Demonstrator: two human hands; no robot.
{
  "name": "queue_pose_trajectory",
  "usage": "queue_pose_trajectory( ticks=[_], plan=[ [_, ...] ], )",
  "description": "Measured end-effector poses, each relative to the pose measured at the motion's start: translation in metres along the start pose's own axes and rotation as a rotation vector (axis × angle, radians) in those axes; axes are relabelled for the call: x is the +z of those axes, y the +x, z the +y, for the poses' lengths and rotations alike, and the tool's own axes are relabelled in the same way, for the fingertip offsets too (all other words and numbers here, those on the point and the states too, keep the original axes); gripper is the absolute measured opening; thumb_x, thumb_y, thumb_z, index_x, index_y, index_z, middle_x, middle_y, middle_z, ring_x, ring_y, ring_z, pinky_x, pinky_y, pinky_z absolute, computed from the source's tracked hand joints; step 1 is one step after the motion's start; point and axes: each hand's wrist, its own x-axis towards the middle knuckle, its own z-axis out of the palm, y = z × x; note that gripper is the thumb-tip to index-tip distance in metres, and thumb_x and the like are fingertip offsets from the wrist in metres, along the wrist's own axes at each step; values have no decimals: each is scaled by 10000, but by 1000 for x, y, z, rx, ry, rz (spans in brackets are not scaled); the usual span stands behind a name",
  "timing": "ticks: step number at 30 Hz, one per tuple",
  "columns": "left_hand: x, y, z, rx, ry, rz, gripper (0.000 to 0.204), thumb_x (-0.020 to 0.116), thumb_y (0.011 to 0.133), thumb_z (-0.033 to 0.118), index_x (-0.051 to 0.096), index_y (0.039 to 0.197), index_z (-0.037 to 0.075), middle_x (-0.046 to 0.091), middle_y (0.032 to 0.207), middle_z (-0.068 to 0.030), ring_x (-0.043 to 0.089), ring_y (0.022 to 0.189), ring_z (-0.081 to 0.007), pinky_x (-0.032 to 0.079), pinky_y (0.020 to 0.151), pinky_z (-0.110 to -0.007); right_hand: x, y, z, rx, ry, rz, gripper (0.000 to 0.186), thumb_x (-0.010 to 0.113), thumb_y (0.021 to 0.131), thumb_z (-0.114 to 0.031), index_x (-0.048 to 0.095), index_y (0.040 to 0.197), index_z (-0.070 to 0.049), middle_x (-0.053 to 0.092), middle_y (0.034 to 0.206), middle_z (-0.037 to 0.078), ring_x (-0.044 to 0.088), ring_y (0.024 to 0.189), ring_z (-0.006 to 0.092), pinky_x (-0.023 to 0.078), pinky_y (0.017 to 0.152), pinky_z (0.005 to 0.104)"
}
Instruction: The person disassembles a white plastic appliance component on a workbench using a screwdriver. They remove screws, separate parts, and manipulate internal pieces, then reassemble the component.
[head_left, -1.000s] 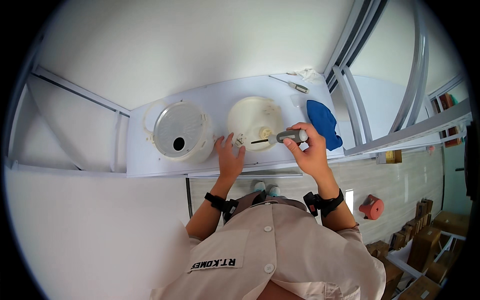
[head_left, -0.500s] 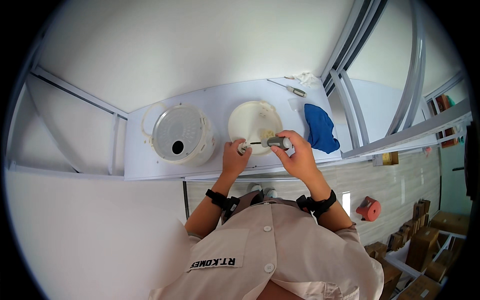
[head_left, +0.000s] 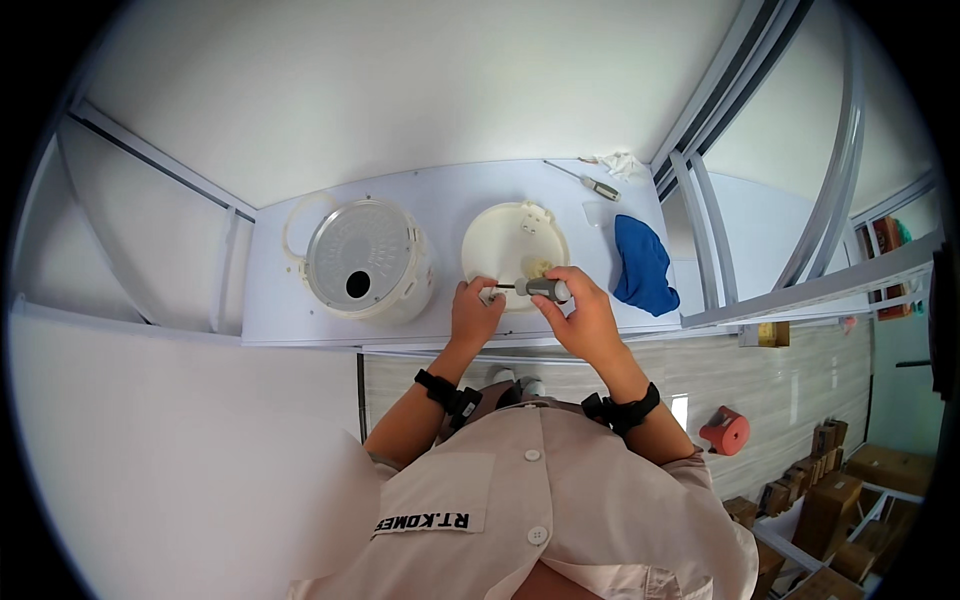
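Note:
My right hand (head_left: pixel 578 312) grips a screwdriver (head_left: pixel 543 289) by its grey and white handle. The thin shaft points left, its tip at a small whitish part (head_left: pixel 490 294) pinched in the fingers of my left hand (head_left: pixel 474 314). My fingers cover most of that part, so its kind is unclear. Both hands are over the near edge of a round cream lid-like piece (head_left: pixel 490 240), which lies on the white table (head_left: pixel 440 190). A pale yellowish bit (head_left: pixel 538 268) sits on it near the screwdriver.
Left stands a round white appliance body (head_left: pixel 405 285) with a metal disc top and a dark hole. A cream ring (head_left: pixel 292 232) lies beside it. Right are a blue cloth (head_left: pixel 643 265), a second screwdriver (head_left: pixel 600 188) and crumpled white tissue (head_left: pixel 620 164). A red stool (head_left: pixel 726 431) is on the floor.
The screwdriver and my right hand have shifted slightly left and down. My left hand keeps its pinch on the small part. The whole view has moved a little.

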Motion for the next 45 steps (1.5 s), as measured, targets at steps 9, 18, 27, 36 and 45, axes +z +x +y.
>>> queue_pose_trajectory(
  ticks=[9,18,27,36,45],
  plan=[
    [3,3,-8,57,-8,22,318,798,844,244,755,1127,104,647,1073,-177,666,885,-342,540,820,-434,-1,0,-3,-27,-14,-1,331,826,900,-79,632,1163,-26,721,1072,184,746,859,358,601,746,391],
    [5,5,-15,77,-11,4,314,783,865,244,742,1151,121,627,1112,-187,654,900,-332,535,842,-421,1,3,-5,-61,-26,-5,332,809,900,-70,624,1172,-25,714,1071,186,739,867,386,601,746,407],
    [0,3,-6,31,-20,-70,326,727,916,229,701,1232,154,603,1238,-247,626,1123,-420,516,983,-451,2,6,-4,-114,-60,-26,354,801,880,-51,619,1184,-42,713,1085,182,721,890,414,596,759,431],
    [3,9,-18,125,-27,-138,319,693,943,198,684,1254,128,574,1249,-281,581,1179,-482,499,1024,-496,-5,23,-46,183,-443,-225,305,805,912,-224,648,1118,-62,735,991,172,737,843,361,576,682,421],
    [11,16,-33,283,-88,-87,265,683,977,196,682,1220,90,600,1225,-292,597,1135,-490,499,994,-506,9,35,-39,-236,-450,-220,193,771,899,-184,675,1027,-76,691,841,151,726,799,350,563,677,468]
  ],
)
